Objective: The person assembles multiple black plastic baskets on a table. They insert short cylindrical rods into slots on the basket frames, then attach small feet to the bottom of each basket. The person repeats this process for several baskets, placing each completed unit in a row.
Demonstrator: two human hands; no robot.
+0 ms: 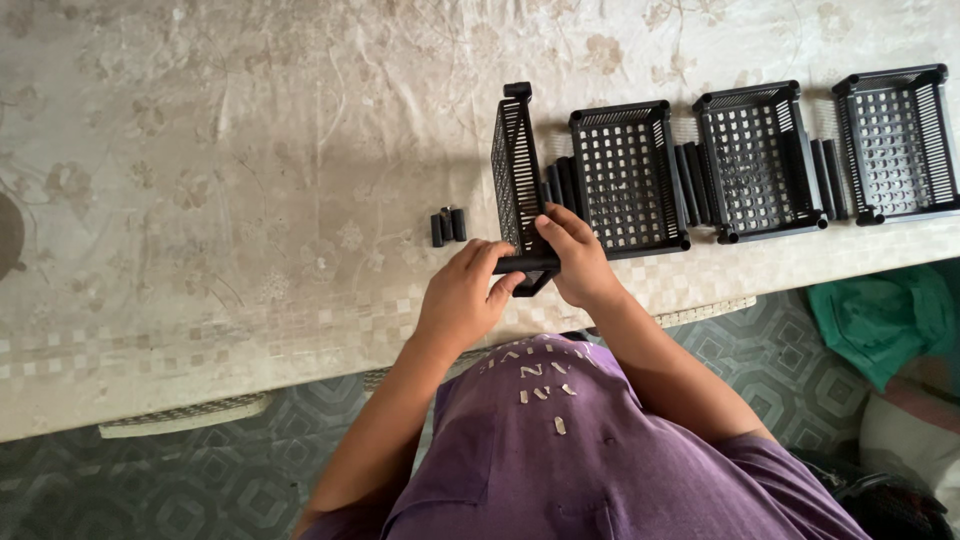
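A black perforated plastic tray (515,170) stands on its edge on the table. My left hand (465,295) grips a short black tube (525,264) at the tray's near corner. My right hand (575,260) holds the same corner of the tray from the right, fingers over the tube. Three more black trays lie flat in a row to the right: one (625,175) next to my hands, a second (755,160), and a third (895,140). Black tubes (690,185) lie between the trays.
Three short black pieces (447,226) sit on the beige floral tablecloth (250,170) left of the upright tray. A green cloth (880,315) lies on the floor at right. The table's near edge runs under my forearms.
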